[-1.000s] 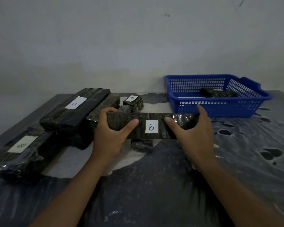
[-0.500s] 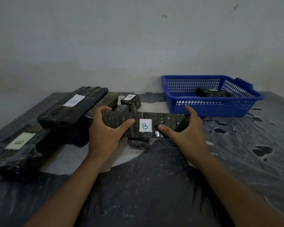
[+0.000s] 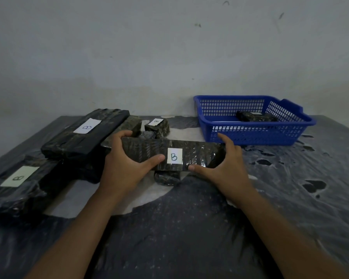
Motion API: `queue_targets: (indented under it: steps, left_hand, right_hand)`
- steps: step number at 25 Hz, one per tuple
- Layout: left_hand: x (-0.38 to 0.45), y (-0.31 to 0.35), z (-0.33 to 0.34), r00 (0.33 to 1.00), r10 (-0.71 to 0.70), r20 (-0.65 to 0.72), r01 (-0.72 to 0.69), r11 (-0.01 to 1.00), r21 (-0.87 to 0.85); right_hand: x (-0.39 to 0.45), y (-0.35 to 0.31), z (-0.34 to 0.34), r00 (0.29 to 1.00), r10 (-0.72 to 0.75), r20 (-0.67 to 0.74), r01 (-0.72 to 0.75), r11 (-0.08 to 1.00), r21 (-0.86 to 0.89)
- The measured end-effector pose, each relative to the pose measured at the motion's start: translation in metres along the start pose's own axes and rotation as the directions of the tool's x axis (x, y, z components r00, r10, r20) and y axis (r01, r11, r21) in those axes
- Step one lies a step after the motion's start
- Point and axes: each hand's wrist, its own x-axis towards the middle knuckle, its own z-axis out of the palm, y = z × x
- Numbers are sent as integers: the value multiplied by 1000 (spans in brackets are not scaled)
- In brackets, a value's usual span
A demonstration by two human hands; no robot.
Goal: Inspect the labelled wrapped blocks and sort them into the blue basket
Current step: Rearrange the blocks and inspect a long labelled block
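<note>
Black wrapped block (image 3: pixel 169 155), white "B" label (image 3: pixel 174 156) facing up, held level over table (image 3: pixel 189 228). Left hand (image 3: pixel 122 166) grips left end, thumb on top; right hand (image 3: pixel 226 168) grips right end. Blue basket (image 3: pixel 256 135) just behind right hand, one small block (image 3: pixel 255 116) inside. More labelled blocks (image 3: pixel 82 135) at left.

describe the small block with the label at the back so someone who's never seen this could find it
Start at the blue basket on the right of the table and look left along the back edge. Just short of the long stacked blocks sits a small wrapped block, behind the long block that both hands hold. It is by far the shortest labelled block outside the basket, its white label on top.
</note>
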Motion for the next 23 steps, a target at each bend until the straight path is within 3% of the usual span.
queue_targets:
  steps: [2, 6, 13, 17, 23]
  left_hand:
    - [2, 1, -5, 999, 15, 48, -17, 999, 40]
    - [5, -2, -14, 1000, 16, 17, -16, 999, 32]
    - [3, -1, -13, 999, 22, -26, -22, 1000, 2]
    - [0, 0, -9, 999, 5, 39, 2, 982, -189]
    - [2, -4, -3, 999, 5, 54, 8, 970, -244]
  right_hand:
    - [1, 2, -4, 999, 10, 39, -14, 996, 93]
    - [10, 6, -16, 988, 48, 147, -90, 950, 298]
    - [21, 12, -21, 981, 51, 190, -159, 769, 619]
    - [21, 14, -20, 990, 98, 101, -139, 796, 590]
    - [15, 7, -15, 998, 51, -30, -31, 885, 464]
